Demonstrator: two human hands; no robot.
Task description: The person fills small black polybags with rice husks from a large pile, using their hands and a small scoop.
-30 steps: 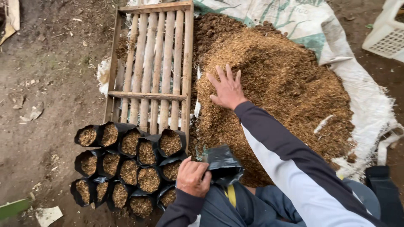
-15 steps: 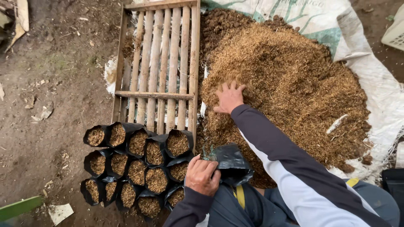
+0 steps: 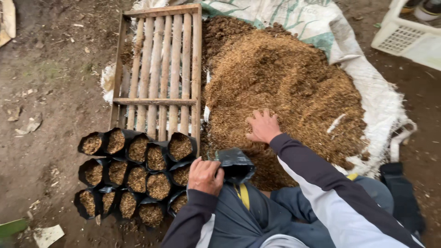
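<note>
A small black plastic bag [image 3: 234,164] is lying open and crumpled at the near edge of the heaped brown husk pile [image 3: 285,87].

The person's right hand [image 3: 263,126] is stretched forward, palm down, fingers spread and slightly curled, the sleeved arm running back to the lower right. The left hand [image 3: 205,176] sits close to the body, knuckles up, fingers curled shut in a grip, its sleeved forearm bent inward.

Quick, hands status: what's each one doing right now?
Left hand: closed, gripping the rim of an empty black bag.
Right hand: open, holding nothing, fingers spread, palm down on the brown pile.
</note>
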